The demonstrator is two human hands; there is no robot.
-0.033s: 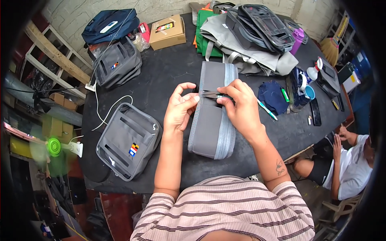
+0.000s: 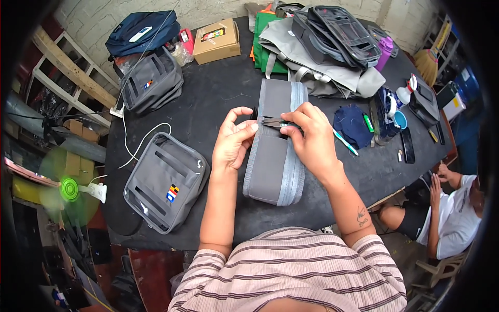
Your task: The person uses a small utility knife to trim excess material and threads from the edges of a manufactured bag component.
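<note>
On the black table in front of me a grey zippered fabric bag (image 2: 268, 169) stands on its narrow side, its light-blue zipper strip facing right. My left hand (image 2: 234, 141) pinches the bag's left edge between thumb and fingers. Thread snips (image 2: 272, 122) are held in my right hand (image 2: 312, 139), closed round their grip. Their pointed metal blades lie against the dark gap across the bag's side, close to my left thumb. Whether a thread sits between the blades is too small to tell. A similar grey bag (image 2: 167, 182) with a coloured flag patch lies flat to the left.
Far left are another grey bag (image 2: 150, 83) and a navy bag (image 2: 141, 34), beside a cardboard box (image 2: 217, 42). Stacked grey bags (image 2: 332, 41) fill the back right. Dark cloth (image 2: 353, 127), a pen (image 2: 345, 142) and a phone (image 2: 408, 145) lie right. Another person (image 2: 447, 218) sits lower right.
</note>
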